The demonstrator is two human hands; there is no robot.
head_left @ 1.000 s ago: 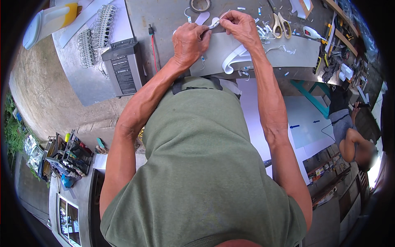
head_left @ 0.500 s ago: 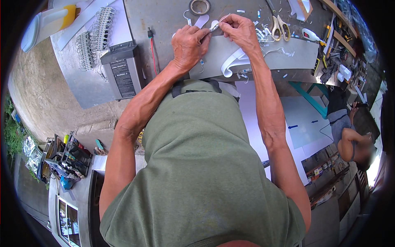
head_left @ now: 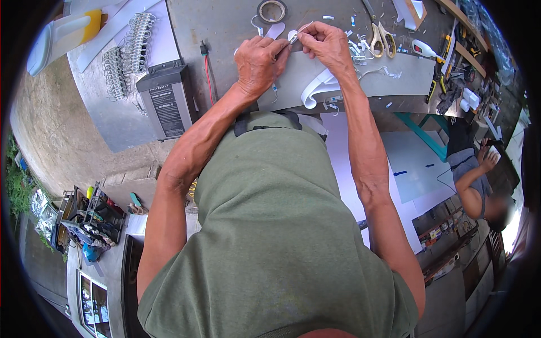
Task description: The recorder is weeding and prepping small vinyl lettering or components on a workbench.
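Observation:
Both my hands meet over the grey worktop (head_left: 225, 22) at the top of the view. My left hand (head_left: 261, 65) is closed, thumb and forefinger pinching one end of a small white LED module (head_left: 292, 37). From the other side my right hand (head_left: 326, 45) pinches at the same module, where a thin wire shows; the fingertips cover part of it. A pale oval piece (head_left: 275, 30) lies just beyond the left fingers. Near my right wrist are a curled white strip (head_left: 320, 85) and several loose modules with wires (head_left: 360, 48).
A roll of black tape (head_left: 272, 10), scissors (head_left: 382, 40) and a white bottle (head_left: 424, 49) lie on the worktop. To the left stand a boxy battery (head_left: 166, 104), a red-and-black lead (head_left: 207, 73) and strings of modules (head_left: 139, 42). Another person (head_left: 470, 180) is at the right.
My hands stay nearly in place, with the right fingers slightly shifted on the module. The other person at the right now raises a hand with a white object in it.

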